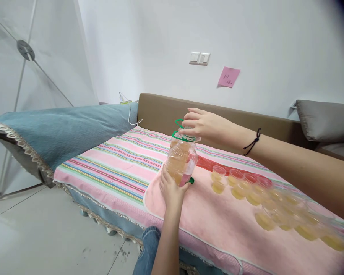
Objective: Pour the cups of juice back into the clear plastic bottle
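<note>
A clear plastic jug [179, 160] of yellowish liquid, with a green ring at its neck, stands on the pink mat [209, 217]. My left hand [172, 187] is wrapped round its lower part. Above the jug's mouth, my right hand [196, 124] has its fingers over a clear cup-like piece [190, 134]; part of this piece is hidden by the fingers. A green cap [191, 180] lies beside the jug's base. To the right stand several clear cups [218, 186] of yellow liquid, the farther ones blurred.
A red strip [208, 163] lies behind the cups. The striped cover [117, 164] spreads over the sofa seat, with a brown backrest [157, 109] behind. A blue-covered armrest [83, 130] is at the left, a grey cushion [326, 120] at the right. A white cable [129, 114] hangs near the corner.
</note>
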A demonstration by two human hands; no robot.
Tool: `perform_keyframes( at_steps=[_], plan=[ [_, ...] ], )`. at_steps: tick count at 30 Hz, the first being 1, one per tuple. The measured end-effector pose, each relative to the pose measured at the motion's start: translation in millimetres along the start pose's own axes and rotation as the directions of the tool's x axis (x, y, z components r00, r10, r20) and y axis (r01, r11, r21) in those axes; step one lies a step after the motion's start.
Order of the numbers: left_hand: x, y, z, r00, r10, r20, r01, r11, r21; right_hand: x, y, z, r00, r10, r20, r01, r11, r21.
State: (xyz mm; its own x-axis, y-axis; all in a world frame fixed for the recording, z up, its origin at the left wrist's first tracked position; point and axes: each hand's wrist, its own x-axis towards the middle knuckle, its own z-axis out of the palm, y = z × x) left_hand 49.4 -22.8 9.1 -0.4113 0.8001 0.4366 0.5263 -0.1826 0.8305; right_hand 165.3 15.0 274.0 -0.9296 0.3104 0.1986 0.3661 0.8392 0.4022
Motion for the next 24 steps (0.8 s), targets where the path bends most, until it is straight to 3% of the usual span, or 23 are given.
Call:
perform_keyframes(
  at_steps=[7, 13, 19, 22, 24],
  plan=[
    [2, 2, -0.7, 1.000, -0.020, 0.022, 0.018, 0.999, 0.048, -26, 0, 10, 0.992, -0.090, -0.094, 0.058, 0.951, -0.305],
    [3, 1, -0.8, 1.000, -0.015, 0.025, 0.013, 0.998, 0.057, -61, 0, 26, 0.986, -0.036, -0.163, -0.032, 0.918, -0.395],
    [10, -8, 4.6, 0.999, 0.026, 0.021, -0.026, 1.000, 0.012, -140, -23, 62, 0.968, 0.212, -0.133, -0.239, 0.941, -0.238],
    [18, -14, 8.7, 0.997, 0.076, -0.006, -0.076, 0.997, -0.004, -199, -45, 80, 0.898, 0.425, -0.113, -0.433, 0.899, -0.062],
    [24, -17, 8.7, 0.989, 0.148, -0.017, -0.148, 0.989, 0.007, -243, -62, 88, 0.813, 0.575, -0.087, -0.571, 0.818, 0.073]
  ],
)
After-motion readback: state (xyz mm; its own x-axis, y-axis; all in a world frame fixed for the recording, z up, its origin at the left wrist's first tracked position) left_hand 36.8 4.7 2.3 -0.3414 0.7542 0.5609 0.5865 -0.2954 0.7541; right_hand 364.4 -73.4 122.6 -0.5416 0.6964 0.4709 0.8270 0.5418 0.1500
